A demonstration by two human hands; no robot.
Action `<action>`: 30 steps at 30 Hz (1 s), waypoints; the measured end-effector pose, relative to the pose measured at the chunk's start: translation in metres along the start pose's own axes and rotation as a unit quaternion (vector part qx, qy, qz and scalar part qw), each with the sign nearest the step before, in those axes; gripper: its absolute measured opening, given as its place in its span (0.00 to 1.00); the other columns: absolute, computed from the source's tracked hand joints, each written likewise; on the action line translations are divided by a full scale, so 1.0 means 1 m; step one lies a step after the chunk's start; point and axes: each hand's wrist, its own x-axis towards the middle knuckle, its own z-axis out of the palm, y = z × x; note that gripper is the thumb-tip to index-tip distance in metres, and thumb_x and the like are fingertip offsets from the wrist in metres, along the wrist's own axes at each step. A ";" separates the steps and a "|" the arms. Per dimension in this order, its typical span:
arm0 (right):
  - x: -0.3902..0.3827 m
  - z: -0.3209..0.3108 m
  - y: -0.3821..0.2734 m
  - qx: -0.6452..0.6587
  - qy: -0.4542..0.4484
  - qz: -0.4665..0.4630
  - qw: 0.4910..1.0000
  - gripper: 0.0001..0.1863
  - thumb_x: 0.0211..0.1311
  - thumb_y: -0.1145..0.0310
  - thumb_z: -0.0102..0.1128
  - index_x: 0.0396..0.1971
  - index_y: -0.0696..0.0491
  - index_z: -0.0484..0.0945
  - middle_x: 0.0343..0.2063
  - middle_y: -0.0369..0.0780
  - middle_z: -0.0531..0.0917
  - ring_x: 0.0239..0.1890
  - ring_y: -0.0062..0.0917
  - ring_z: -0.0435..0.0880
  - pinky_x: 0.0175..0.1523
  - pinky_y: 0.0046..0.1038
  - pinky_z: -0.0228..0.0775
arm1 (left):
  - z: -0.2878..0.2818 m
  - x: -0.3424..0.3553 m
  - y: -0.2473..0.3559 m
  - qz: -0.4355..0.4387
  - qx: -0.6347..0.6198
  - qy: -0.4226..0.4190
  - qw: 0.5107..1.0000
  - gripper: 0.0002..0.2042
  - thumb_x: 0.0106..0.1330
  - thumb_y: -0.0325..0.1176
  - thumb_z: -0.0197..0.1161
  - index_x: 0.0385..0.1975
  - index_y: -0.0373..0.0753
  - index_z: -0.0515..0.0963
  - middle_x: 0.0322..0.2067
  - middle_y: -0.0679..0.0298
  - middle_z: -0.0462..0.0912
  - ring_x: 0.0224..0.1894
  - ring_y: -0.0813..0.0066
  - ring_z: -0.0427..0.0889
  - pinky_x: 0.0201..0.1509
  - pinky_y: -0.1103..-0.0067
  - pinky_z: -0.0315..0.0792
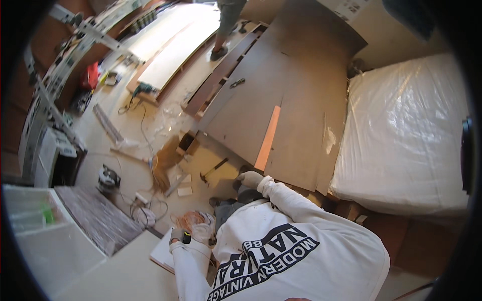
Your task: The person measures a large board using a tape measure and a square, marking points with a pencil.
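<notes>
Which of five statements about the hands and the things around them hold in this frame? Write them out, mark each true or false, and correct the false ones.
1. The left hand holds a black-and-yellow tool. True.
2. The hammer lies on top of the large brown board. False: it lies off the board, on the floor.
3. A narrow orange-toned strip lies on the brown board. True.
4. The left hand is nearer to that strip than the right hand is. False: the right hand is nearer, close to the strip's lower end.
5. The bulky block right of the board is covered in whitish plastic. True.
</notes>
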 end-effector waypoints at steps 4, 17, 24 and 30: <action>-0.028 -0.010 0.051 0.026 0.032 0.150 0.988 0.17 0.55 0.68 0.52 0.43 0.53 0.84 0.43 0.47 0.85 0.47 0.42 0.83 0.55 0.37 0.73 | -0.027 0.027 0.047 0.006 -0.029 0.007 1.000 0.14 0.57 0.43 0.59 0.35 0.44 0.85 0.38 0.51 0.85 0.40 0.53 0.85 0.45 0.65 0.76; -0.054 0.032 0.181 0.102 -0.009 0.200 0.974 0.16 0.46 0.62 0.64 0.36 0.52 0.86 0.39 0.43 0.86 0.44 0.37 0.85 0.50 0.35 0.76 | 0.111 -0.026 0.128 0.171 0.220 -0.113 0.954 0.13 0.56 0.45 0.60 0.33 0.46 0.86 0.36 0.52 0.85 0.39 0.55 0.86 0.44 0.65 0.77; 0.020 -0.020 0.162 0.156 0.017 0.221 0.963 0.22 0.49 0.64 0.60 0.46 0.57 0.83 0.40 0.48 0.87 0.44 0.35 0.86 0.52 0.31 0.76 | 0.072 -0.010 0.202 0.284 0.456 -0.138 0.832 0.11 0.57 0.42 0.60 0.34 0.48 0.86 0.38 0.53 0.86 0.40 0.56 0.86 0.44 0.66 0.78; 0.053 -0.055 0.114 0.098 -0.055 0.177 0.978 0.21 0.61 0.55 0.58 0.43 0.57 0.84 0.38 0.49 0.86 0.42 0.38 0.86 0.51 0.34 0.75 | 0.087 -0.018 0.216 0.327 0.414 -0.074 0.846 0.13 0.59 0.41 0.59 0.39 0.45 0.86 0.41 0.54 0.85 0.45 0.56 0.84 0.48 0.64 0.77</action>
